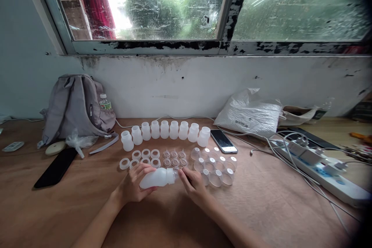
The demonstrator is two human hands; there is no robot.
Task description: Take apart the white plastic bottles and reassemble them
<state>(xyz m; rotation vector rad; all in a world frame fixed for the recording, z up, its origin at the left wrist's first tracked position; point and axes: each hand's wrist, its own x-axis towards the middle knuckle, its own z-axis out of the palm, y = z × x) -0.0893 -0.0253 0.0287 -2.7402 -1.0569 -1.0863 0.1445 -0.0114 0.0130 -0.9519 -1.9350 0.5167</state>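
My left hand [133, 186] holds a white plastic bottle [157, 178] lying sideways just above the wooden table [87, 209]. My right hand [193, 184] has its fingers at the bottle's neck, pinching a small clear nipple [175, 172] against it. Behind my hands lie white screw rings [139, 159], clear nipples [174, 158] and clear dome caps [216, 166] in groups. Further back stands a curved row of several white bottles [165, 131].
A grey backpack [75, 108] with a water bottle leans on the wall at left, with a black phone [56, 167] in front. Another phone [223, 141] lies right of the bottles. A white plastic bag [250, 114], a power strip [322, 170] and cables fill the right.
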